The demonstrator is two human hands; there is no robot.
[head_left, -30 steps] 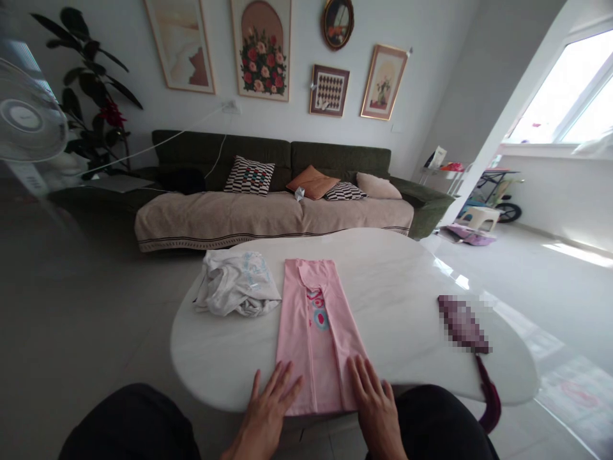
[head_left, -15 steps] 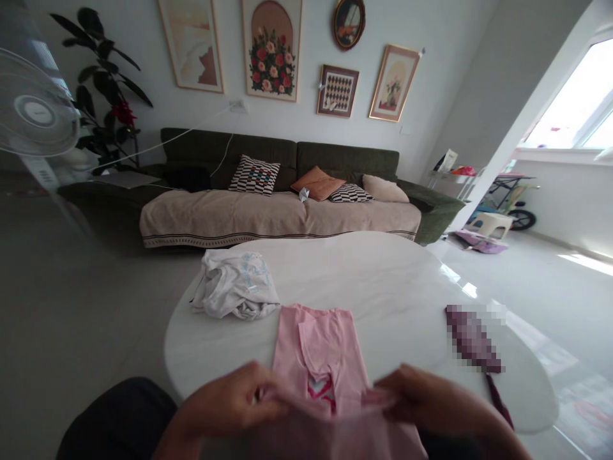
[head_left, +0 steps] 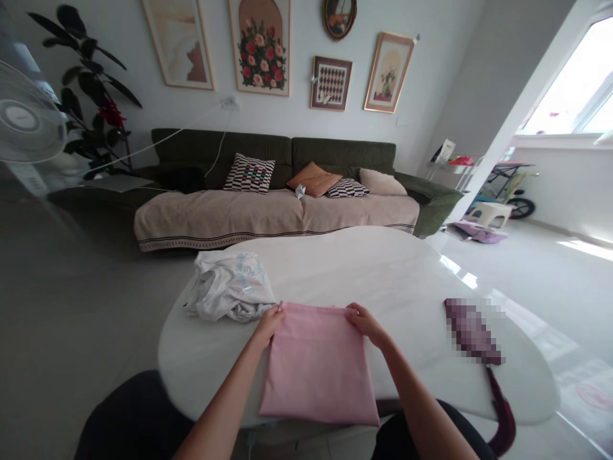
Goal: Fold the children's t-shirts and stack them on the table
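A pink garment, seemingly a shirt (head_left: 318, 364), lies folded into a flat rectangle at the front of the white table (head_left: 364, 268). At its far left corner my left hand (head_left: 271, 321) pinches the cloth. My right hand (head_left: 366, 322) grips the far right corner in the same way. The near edge of the cloth reaches the table's front edge. Just beyond my left hand is a loosely bunched white T-shirt (head_left: 232, 287) with pale blue print.
A dark purple item (head_left: 472, 332), partly pixelated, lies at the table's right, its strap (head_left: 502, 415) hanging over the edge. Behind the table stands a green sofa (head_left: 345, 156) with cushions. A fan (head_left: 29, 118) is at the far left.
Both hands have moved forward, away from me, carrying the garment's near edge over to its far end. The print and opening that showed before are now covered by plain pink cloth.
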